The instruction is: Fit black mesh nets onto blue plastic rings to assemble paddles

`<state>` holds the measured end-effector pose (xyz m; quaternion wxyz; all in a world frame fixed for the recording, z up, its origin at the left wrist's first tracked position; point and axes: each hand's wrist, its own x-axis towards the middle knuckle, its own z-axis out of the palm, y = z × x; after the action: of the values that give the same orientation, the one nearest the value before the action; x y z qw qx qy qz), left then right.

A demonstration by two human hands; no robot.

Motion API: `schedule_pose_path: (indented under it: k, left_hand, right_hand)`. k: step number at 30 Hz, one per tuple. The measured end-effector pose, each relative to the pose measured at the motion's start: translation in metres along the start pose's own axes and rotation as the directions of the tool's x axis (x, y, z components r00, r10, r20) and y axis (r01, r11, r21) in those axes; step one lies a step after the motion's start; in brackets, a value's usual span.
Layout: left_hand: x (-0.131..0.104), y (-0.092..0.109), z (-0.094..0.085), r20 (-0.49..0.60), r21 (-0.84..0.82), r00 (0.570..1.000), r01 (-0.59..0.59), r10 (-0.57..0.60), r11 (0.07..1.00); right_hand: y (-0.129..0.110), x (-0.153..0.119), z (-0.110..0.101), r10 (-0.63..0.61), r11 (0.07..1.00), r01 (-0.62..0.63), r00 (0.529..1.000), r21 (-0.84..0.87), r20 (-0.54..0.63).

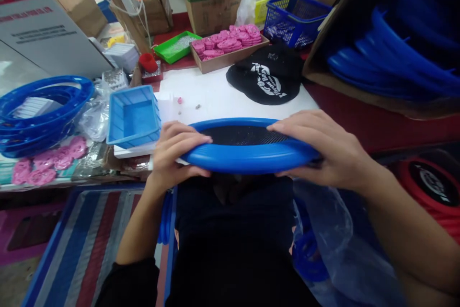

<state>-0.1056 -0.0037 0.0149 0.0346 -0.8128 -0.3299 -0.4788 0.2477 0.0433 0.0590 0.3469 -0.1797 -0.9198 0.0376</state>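
A blue ring-shaped flying disc (247,157) with a black mesh centre is held level above the table's near edge. My left hand (176,151) grips its left rim, thumb below and fingers over the top. On the opposite rim my right hand (323,149) is closed the same way. Behind the disc, several round black fabric pieces with white print (269,79) lie stacked on the white work surface (212,91). A small pink piece (180,100) and a few tiny bits rest near them.
Left of the disc stand a light blue bin (133,118) and stacked blue rings (43,120). Farther back are a green tray (176,47), a box of pink parts (226,46) and a blue basket (296,17). A carton of blue rings (391,53) leans at right, above red discs (431,187).
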Motion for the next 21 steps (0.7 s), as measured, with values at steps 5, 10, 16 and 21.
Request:
schedule_pose_path:
  k: [5,10,16,21]
  left_hand:
    - [-0.036,-0.002,-0.003,-0.155,-0.161,0.964,0.191,-0.216,0.968]
    - [-0.002,0.06,-0.007,-0.082,0.15,0.996,-0.016,0.029,0.989]
    - [0.042,0.05,0.018,-0.286,0.339,0.956,0.044,0.058,0.94]
    - [0.098,-0.041,0.029,-0.51,0.35,0.86,0.245,-0.035,0.904]
  right_hand:
    - [0.023,-0.023,-0.001,0.075,0.994,-0.063,0.989,0.09,-0.126]
    - [-0.032,0.009,-0.004,-0.156,0.974,0.125,0.975,-0.188,-0.16]
    - [-0.038,0.063,0.013,-0.003,0.892,-0.216,0.875,-0.397,-0.484]
    - [0.032,0.161,0.029,0.396,0.826,-0.448,0.893,-0.341,-0.215]
